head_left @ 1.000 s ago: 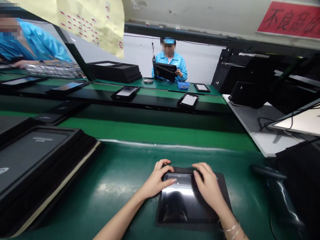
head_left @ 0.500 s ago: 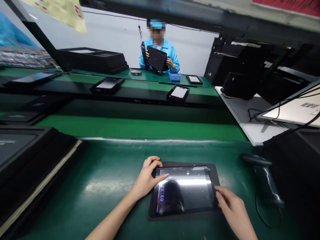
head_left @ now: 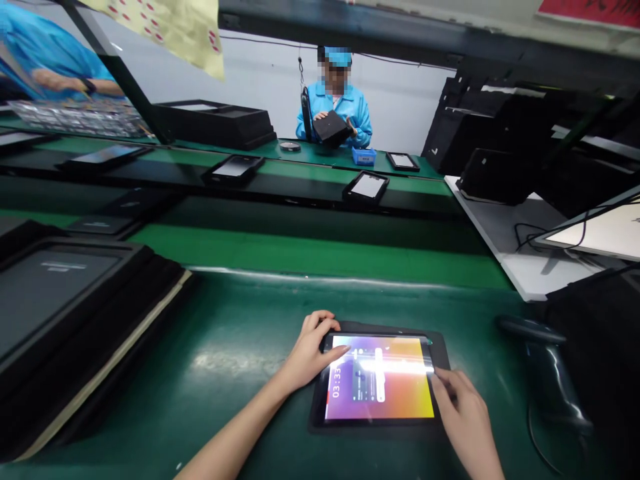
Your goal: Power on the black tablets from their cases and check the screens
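Note:
A tablet [head_left: 403,397] lies flat on a thin dark pad [head_left: 440,341], its screen lit in purple, orange and yellow with the time 03:33 along the left side. My left hand [head_left: 311,355] grips the tablet's far left corner, thumb over the screen and fingers curled at the edge. At the right edge my right hand [head_left: 466,410] is closed on the tablet's side, fingertips and thumb against the frame. The undersides of both hands' fingers are partly hidden.
A barcode scanner [head_left: 555,380] stands right on the green bench [head_left: 235,400]. Dark foam trays [head_left: 125,320] are stacked left. Beyond, boxed devices [head_left: 367,187] sit on a line. A co-worker [head_left: 333,107] in blue holds a black box; another person's arm [head_left: 65,80] shows far left.
The tablet's screen has gone from dark, showing only the time, to a bright coloured display. Both hands stay on the tablet. The view has shifted left, and the co-worker's black box is tilted differently.

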`<state>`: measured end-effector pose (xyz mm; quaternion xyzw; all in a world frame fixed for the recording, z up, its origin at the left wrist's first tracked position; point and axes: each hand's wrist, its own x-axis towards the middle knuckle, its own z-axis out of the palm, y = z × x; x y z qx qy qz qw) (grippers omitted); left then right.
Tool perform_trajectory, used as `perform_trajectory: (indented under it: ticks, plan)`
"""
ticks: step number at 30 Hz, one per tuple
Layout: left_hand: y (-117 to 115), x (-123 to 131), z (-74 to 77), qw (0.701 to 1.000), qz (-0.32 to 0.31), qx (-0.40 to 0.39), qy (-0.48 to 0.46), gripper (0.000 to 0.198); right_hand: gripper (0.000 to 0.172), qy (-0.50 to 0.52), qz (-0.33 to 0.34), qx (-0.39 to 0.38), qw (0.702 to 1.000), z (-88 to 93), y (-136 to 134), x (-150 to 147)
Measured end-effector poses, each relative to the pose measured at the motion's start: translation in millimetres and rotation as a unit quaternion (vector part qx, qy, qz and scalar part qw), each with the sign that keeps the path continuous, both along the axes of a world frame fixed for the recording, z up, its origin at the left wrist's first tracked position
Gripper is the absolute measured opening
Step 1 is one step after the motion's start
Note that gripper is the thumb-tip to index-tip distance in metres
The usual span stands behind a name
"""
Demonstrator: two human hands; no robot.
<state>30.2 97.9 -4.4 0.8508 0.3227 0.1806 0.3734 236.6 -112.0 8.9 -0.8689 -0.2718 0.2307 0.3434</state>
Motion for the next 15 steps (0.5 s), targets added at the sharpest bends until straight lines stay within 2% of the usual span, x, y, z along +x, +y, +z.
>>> perform_trajectory:
  ticks: [5,9,15]
  plan:
    - [0,3,3.7,0.999,-0.038,-0.009,0.021,0.024,0.052,0.045,-0.046,0.028,0.998,-3.5,-2,4]
    - [3,2,9.0,0.997,-0.066,-0.02,0.033,0.027,0.053,0.119,-0.086,0.068,0.987,-10.1,-8,9]
    - [7,-1,11.9,0.996,-0.085,-0.036,0.018,0.026,0.052,0.295,-0.108,0.157,0.936,-12.3,-5,-1]
